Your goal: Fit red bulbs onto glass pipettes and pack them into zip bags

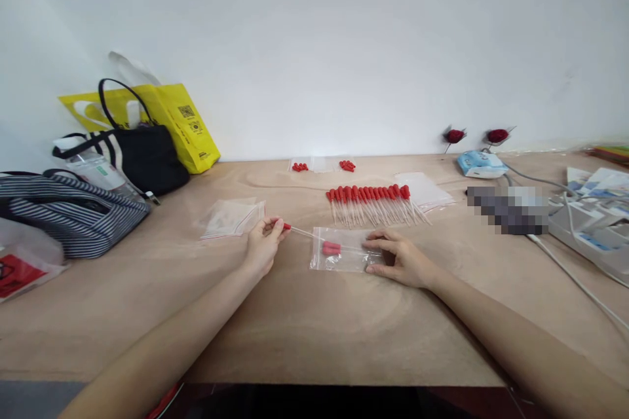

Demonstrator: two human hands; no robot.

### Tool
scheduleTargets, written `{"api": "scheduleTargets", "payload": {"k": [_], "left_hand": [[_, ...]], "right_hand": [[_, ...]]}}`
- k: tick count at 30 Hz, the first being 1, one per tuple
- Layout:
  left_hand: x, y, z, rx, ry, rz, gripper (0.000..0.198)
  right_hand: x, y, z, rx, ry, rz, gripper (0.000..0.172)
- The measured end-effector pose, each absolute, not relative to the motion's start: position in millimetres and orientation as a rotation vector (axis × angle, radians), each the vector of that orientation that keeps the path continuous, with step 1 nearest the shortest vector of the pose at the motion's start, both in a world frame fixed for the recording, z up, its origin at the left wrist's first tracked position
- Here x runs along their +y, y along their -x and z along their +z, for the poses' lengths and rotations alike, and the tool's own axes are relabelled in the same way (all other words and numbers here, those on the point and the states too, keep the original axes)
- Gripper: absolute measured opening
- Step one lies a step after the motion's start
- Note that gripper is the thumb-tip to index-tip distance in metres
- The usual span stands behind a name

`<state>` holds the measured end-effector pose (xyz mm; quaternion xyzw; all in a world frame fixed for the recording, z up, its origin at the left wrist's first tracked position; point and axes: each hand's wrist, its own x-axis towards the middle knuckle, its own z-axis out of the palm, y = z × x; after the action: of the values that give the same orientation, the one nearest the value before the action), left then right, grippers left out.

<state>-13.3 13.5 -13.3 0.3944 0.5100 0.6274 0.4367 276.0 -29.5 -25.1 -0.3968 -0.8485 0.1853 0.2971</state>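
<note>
The left forearm is extended forward from the lower left; the left hand [265,240] is curled, its fingertips closed in a pinch on the red bulb end of a dropper [297,230]; the dropper's thin stem is directed to the right, toward the mouth of a clear zip bag [344,257] lying flat on the table [304,334]. The right forearm is brought in from the lower right; the right hand [400,260] is laid low with fingers extended on the bag's right end; whether that edge is pinched cannot be told. Two red bulbs are seen inside the bag.

Bare tabletop is available between the hands and the near table edge. Just behind the bag, a row of droppers [371,201] is laid out; a stack of empty bags [230,217] lies just beyond the left hand. A striped bag [69,209] bounds the left side; a power strip [584,226] and a cable [574,278] bound the right.
</note>
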Motion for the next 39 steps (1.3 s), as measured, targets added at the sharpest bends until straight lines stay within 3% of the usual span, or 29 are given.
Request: {"api": "scheduleTargets", "payload": {"k": [8, 15, 20, 25, 32, 39], "left_hand": [[6.6, -3.2, -15.7, 1.285, -1.109, 1.375, 0.03], [5.3, -0.6, -20.6, 1.344, -1.61, 1.073, 0.03], [3.5, 0.4, -18.1, 1.278, -1.821, 0.939, 0.032], [10.4, -1.8, -13.2, 1.16, -1.739, 0.965, 0.033], [16.5, -11.2, -18.0, 1.08, -1.567, 1.012, 0.026], [14.0, -16.0, -21.7, 1.197, -1.755, 0.949, 0.02]], "right_hand": [[-29.7, -275.8, -25.7, -2.257, 1.058, 0.48, 0.046], [-30.0, -274.4, -23.6, -2.265, 1.067, 0.503, 0.047], [-29.9, -274.1, -25.6, -2.2, 1.138, 0.456, 0.057], [-28.7, -275.5, -26.1, -2.189, 1.219, 0.447, 0.069], [-26.6, -277.1, -22.4, -2.24, 1.163, 0.508, 0.071], [-26.8, -277.7, -21.9, -2.241, 1.145, 0.533, 0.075]]}}
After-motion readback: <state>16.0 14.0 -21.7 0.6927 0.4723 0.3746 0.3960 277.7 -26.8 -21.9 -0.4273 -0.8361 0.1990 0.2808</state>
